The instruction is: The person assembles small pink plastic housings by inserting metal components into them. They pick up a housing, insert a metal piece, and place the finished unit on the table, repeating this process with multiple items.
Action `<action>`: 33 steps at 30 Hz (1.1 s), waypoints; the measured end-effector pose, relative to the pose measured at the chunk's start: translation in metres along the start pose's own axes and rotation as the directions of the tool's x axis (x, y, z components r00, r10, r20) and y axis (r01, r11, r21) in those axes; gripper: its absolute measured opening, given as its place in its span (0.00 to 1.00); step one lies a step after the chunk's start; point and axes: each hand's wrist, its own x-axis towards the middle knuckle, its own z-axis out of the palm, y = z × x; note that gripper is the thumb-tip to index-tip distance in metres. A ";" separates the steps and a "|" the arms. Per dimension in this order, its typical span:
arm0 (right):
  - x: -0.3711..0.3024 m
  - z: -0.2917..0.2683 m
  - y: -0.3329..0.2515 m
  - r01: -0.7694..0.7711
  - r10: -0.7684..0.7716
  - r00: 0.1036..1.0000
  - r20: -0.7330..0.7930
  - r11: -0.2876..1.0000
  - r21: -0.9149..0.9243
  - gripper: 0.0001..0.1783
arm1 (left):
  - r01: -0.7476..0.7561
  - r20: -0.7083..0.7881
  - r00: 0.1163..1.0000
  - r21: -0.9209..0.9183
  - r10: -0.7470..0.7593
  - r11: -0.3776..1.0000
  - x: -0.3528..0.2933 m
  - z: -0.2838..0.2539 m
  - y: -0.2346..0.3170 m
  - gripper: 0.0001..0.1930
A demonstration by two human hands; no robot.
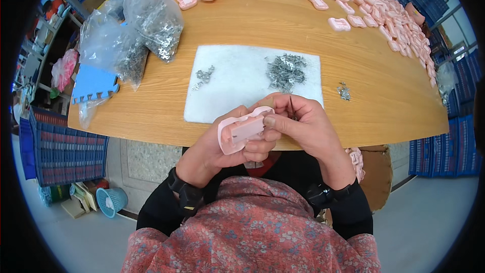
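- My left fingers [255, 147] wrap around the pink plastic casing [241, 132], holding it just off the near edge of the tabletop [151, 111], its open face turned up toward me.
- My right fingers [277, 121] pinch closed against the casing's upper end; a thin dark tool [291, 106] sticks up from that hand.
- To seat a part cleanly, I judge the casing should stay level and firmly braced by the left hand.
- The pile of metal clips [286, 71] lies on the white pad [227, 96], near my right hand.
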 end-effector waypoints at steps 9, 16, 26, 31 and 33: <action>-0.030 -0.004 -0.008 -0.011 0.011 1.000 -0.007 0.993 0.120 0.11 | 0.045 0.060 0.997 -0.050 -0.042 0.998 0.004 0.006 -0.022 0.25; -0.064 -0.021 -0.014 -0.046 0.059 0.985 -0.161 0.995 0.084 0.13 | 0.076 -0.074 0.996 0.325 -0.054 0.943 0.009 0.024 -0.029 0.35; -0.157 -0.068 -0.002 -0.179 0.105 0.854 -0.509 0.979 -0.099 0.16 | 0.172 -0.323 0.942 0.702 0.094 0.691 -0.003 0.041 -0.047 0.37; -0.240 -0.116 0.032 -0.111 0.056 0.692 -0.720 0.993 -0.029 0.14 | 0.240 -0.351 0.928 0.816 0.122 0.526 0.013 0.057 -0.038 0.30; -0.275 -0.145 0.054 -0.100 0.060 0.623 -0.780 0.995 -0.003 0.14 | 0.254 -0.359 0.918 0.859 0.170 0.444 0.010 0.058 -0.023 0.30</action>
